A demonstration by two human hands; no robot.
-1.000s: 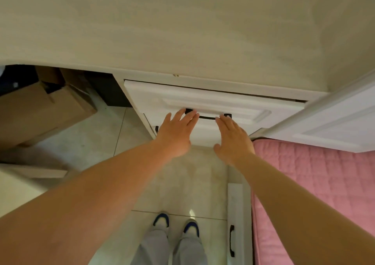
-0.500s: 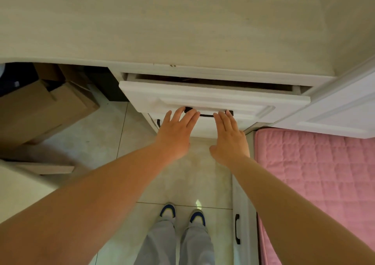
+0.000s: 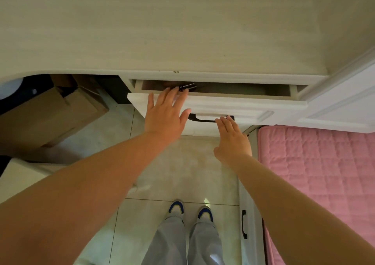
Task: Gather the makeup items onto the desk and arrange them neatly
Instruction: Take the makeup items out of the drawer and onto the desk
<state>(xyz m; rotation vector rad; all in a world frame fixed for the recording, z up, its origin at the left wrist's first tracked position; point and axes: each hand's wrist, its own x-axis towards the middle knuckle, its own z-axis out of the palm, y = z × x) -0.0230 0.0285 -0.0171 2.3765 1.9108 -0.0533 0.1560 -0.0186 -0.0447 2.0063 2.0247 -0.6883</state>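
The pale wooden desk (image 3: 182, 25) fills the upper half of the view with a bare top. Its white top drawer (image 3: 253, 106) stands partly pulled out. Thin dark stick-like items (image 3: 187, 86) lie inside at the drawer's left part; most of the inside is hidden. My left hand (image 3: 165, 114) reaches over the drawer's front edge with fingers straight, fingertips just short of those items. My right hand (image 3: 233, 138) hovers with straight fingers just below the drawer's black handle (image 3: 203, 119), fingertips at its right end.
A brown cardboard box (image 3: 50, 114) sits under the desk at the left. A pink quilted mattress (image 3: 316, 173) lies at the right, with a white panel (image 3: 341, 106) above it. A lower drawer front with a black handle (image 3: 244, 226) stands beside my feet (image 3: 189, 211) on the tiled floor.
The drawer has slid further out, exposing its inside. My left hand has risen from the handle to the drawer's top edge. My right hand stays near the handle.
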